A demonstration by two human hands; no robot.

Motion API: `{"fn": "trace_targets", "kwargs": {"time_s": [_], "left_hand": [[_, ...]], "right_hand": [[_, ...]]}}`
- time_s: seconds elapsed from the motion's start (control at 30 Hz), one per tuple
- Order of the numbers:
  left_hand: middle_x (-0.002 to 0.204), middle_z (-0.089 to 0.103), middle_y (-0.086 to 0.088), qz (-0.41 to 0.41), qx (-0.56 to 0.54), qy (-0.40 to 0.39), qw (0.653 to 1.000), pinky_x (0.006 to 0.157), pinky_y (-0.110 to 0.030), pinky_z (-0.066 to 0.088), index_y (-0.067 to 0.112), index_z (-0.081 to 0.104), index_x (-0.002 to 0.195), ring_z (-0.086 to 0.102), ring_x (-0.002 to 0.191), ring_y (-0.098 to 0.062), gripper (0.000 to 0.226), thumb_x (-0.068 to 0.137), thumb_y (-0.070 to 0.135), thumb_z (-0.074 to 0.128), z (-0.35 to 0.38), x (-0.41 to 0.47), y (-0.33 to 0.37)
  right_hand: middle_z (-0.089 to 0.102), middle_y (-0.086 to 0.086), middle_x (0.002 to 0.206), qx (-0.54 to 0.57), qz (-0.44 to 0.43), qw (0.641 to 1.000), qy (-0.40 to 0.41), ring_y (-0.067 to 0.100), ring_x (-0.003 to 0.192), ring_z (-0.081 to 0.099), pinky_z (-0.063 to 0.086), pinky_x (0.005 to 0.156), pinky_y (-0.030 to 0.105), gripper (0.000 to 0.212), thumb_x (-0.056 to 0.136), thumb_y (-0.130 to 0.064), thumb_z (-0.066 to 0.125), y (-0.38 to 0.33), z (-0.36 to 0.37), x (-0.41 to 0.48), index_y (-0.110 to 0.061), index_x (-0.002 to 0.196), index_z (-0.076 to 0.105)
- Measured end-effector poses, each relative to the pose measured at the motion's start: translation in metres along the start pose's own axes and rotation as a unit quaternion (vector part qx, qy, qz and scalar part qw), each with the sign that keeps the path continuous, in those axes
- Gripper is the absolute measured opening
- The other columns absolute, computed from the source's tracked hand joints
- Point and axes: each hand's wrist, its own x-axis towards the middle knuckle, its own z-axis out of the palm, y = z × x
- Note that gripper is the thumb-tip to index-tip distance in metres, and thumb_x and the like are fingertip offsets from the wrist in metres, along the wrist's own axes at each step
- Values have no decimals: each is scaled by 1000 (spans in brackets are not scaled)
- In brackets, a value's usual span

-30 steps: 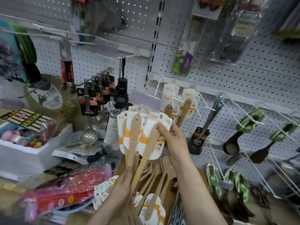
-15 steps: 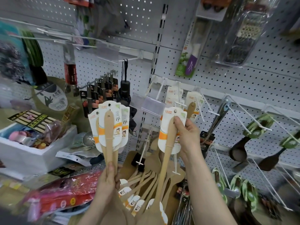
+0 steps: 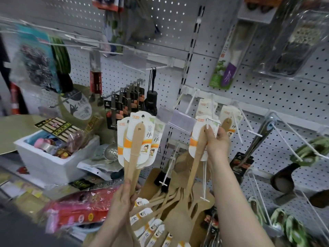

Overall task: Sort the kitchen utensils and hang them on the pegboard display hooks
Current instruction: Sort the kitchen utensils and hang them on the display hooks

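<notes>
Got the carded spatula (image 3: 196,154) at the white hook (image 3: 212,120) tip, card hole lined up with the prong so it can slide on; can't tell if it's threaded. My right hand (image 3: 216,142) pinches the card top in its fingers, forearm raised. My left hand (image 3: 122,198) grips the spare bunch (image 3: 137,145) by the handles, upright, off the pegboard (image 3: 284,97).

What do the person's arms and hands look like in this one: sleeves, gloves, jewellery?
Both are bare. The left hand and right hand wear no gloves, and no ring, watch or bracelet shows. The left forearm and right forearm are uncovered down to the frame's bottom edge, so no sleeve is in view.
</notes>
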Motion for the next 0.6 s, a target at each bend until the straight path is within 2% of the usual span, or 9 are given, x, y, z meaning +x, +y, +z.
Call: {"fn": "trace_targets", "kwargs": {"time_s": [0.07,0.13,0.23,0.3,0.37,0.47,0.53,0.6], "left_hand": [[48,43,9,-7,0,19,1000,43,-21,28,8,62,87,36,45,-8,59,84,58,32,-4,1,0],[49,43,9,-19,-12,23,999,43,-22,28,10,59,81,35,45,-9,55,84,58,33,-6,3,1],[54,40,5,-24,-25,-2,999,44,-22,28,7,61,87,33,48,-11,63,85,65,35,-4,4,-1],[57,39,3,-23,-22,-32,999,45,-23,28,9,62,91,33,50,-11,75,81,79,39,-1,4,-4],[58,39,3,-24,-21,-57,998,47,-25,27,9,61,92,33,50,-12,78,71,82,44,3,3,-7],[57,40,5,-32,-21,-85,996,49,-26,28,9,60,91,35,51,-12,69,82,75,42,14,-1,-6],[56,40,6,-33,-21,-110,993,48,-24,28,7,58,90,35,51,-11,56,87,60,40,21,-5,-5],[55,39,6,-28,-21,-130,991,46,-22,28,5,58,91,35,49,-11,49,87,51,40,27,-9,-3]], "right_hand": [[70,3,112,-15,-1,1000,8,13,92,68,55,74,26,21,95,-27,63,4,0,7,-16,113,62],[70,3,112,-34,4,999,20,12,91,66,49,68,20,29,92,-33,66,8,0,9,-15,115,59],[61,1,108,-92,-18,993,66,18,95,61,46,75,27,44,88,-43,70,14,2,-1,-17,117,51],[56,4,106,-122,-88,984,101,21,96,58,48,82,34,40,87,-41,70,22,2,-13,-20,112,47],[56,2,103,-138,-136,975,107,20,95,57,49,85,38,30,88,-35,69,25,2,-28,-22,107,48],[63,-6,88,-106,-126,986,15,12,83,60,49,75,33,7,94,-29,62,23,5,-48,-23,94,60],[67,-8,80,-75,-94,991,-57,8,76,62,51,74,32,15,97,-33,57,21,8,-60,-23,90,66],[68,-6,80,-44,-76,991,-101,12,75,62,51,75,35,18,97,-35,57,18,12,-68,-21,92,69]]}}
